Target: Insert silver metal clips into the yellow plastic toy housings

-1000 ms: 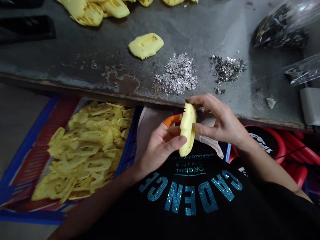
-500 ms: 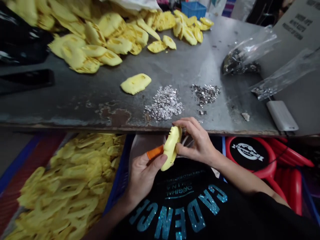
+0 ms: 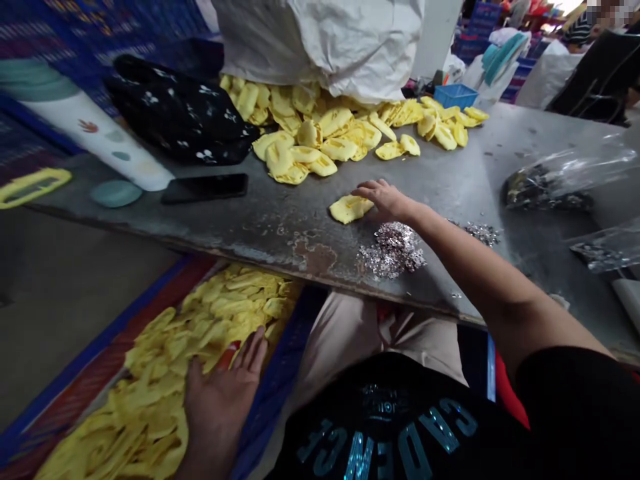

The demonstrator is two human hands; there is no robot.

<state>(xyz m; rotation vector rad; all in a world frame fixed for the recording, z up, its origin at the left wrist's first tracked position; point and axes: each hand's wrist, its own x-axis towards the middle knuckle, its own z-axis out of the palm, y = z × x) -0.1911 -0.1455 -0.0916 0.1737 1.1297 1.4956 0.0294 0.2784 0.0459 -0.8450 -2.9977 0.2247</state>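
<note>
My left hand [image 3: 225, 387] is open, palm up, with fingers spread, above a crate full of yellow moulded pieces [image 3: 160, 393]. An orange finger cover is on one of its fingers, and nothing rests in the palm. Across the table, my right hand [image 3: 385, 199] reaches out over the right end of a single yellow moulded piece [image 3: 346, 210] lying flat. Its fingers are stretched out, and whether they touch the piece is unclear. Just in front of that hand is a pile of small shiny metal bits [image 3: 393, 252].
A heap of yellow pieces [image 3: 340, 130] spills from under a white sack [image 3: 350, 47]. To the left are a phone [image 3: 205, 189], a bottle [image 3: 100, 133] and a black cloth bag [image 3: 180, 113]. Clear plastic bags [image 3: 555, 180] of metal bits and a blue basket [image 3: 455, 96] are farther right.
The yellow moulded piece that both hands held is out of them. My left hand has gone down left over the crate; my right has moved forward to the lone piece. The view has turned left.
</note>
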